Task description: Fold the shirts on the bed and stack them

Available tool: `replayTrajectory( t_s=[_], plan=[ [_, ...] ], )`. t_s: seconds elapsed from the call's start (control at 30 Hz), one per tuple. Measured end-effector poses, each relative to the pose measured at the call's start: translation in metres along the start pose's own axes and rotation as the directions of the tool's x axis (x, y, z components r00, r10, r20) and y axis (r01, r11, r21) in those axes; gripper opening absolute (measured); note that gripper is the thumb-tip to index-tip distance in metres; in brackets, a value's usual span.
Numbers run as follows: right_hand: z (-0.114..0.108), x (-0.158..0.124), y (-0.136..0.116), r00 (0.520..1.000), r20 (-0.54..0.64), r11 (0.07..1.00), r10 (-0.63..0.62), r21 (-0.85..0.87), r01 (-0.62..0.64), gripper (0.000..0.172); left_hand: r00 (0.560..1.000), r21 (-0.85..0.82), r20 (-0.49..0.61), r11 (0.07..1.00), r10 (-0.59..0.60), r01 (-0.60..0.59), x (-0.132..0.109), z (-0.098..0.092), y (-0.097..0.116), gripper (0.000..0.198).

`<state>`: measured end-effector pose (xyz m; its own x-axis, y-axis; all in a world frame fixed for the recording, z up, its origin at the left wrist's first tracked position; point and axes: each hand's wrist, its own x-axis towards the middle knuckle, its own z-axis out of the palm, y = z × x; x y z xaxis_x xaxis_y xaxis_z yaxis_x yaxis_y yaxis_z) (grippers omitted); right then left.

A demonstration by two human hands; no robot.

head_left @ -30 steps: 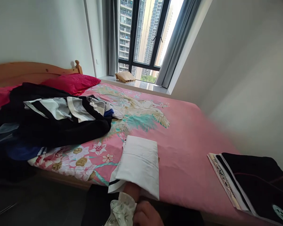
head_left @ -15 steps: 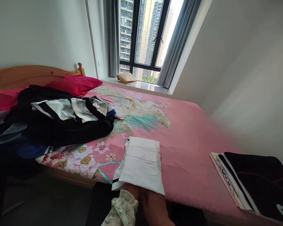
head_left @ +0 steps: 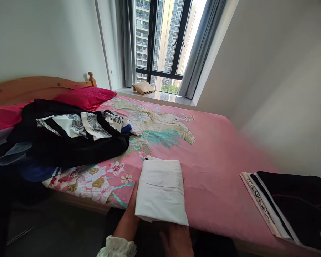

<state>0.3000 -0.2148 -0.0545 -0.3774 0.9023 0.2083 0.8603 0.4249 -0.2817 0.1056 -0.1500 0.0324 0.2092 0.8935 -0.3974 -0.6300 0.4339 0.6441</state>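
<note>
A folded white shirt [head_left: 160,191] lies at the near edge of the bed's pink floral sheet [head_left: 219,160], its near end hanging past the edge. My left hand [head_left: 130,214], in a pale floral cuff, is against the shirt's left side with the thumb up along the edge and the fingers underneath. My right hand [head_left: 178,238] is under the shirt's near edge; only its back shows, and its fingers are hidden beneath the cloth.
A loose heap of black and striped clothes [head_left: 69,135] covers the bed's left part, below a red pillow [head_left: 85,95] and a wooden headboard [head_left: 29,85]. A stack of folded dark clothes [head_left: 291,205] sits at the right. A tan bundle [head_left: 142,87] rests on the window sill.
My left hand moved from beneath the shirt's near end to its left side. The loose flap with black trim at the shirt's lower left is now tucked out of sight.
</note>
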Motion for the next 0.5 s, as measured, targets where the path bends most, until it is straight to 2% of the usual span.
replayTrajectory(
  t_s=[0.07,0.2,0.23,0.37,0.4,0.5],
  plan=[
    [-0.001,0.000,-0.003,1.000,0.001,1.000,0.006,-0.005,-0.006,0.044,1.000,-0.008,-0.009,1.000,-0.014,0.014,-0.008,-0.003,0.007,0.078],
    [-0.002,-0.001,-0.013,0.995,-0.045,0.996,0.085,-0.026,-0.086,0.039,0.979,0.208,-0.205,0.978,0.018,0.025,-0.013,-0.007,0.016,0.067],
    [-0.003,-0.001,-0.015,0.994,-0.053,0.995,0.098,-0.025,-0.099,0.038,0.980,0.226,-0.196,0.974,0.038,0.007,-0.010,-0.007,0.017,0.068],
    [-0.002,-0.002,-0.017,0.995,-0.055,0.996,0.085,-0.018,-0.086,0.034,0.995,0.183,-0.016,0.978,0.100,-0.095,0.008,-0.009,0.023,0.075],
    [-0.001,-0.003,-0.016,0.995,-0.056,0.996,0.080,-0.027,-0.082,0.034,0.994,0.214,-0.024,0.972,0.103,-0.095,0.013,-0.011,0.024,0.075],
    [0.002,-0.004,-0.014,0.995,-0.063,0.995,0.071,-0.065,-0.076,0.037,0.977,0.334,-0.151,0.938,0.148,-0.090,0.023,-0.022,0.026,0.071]
  ],
)
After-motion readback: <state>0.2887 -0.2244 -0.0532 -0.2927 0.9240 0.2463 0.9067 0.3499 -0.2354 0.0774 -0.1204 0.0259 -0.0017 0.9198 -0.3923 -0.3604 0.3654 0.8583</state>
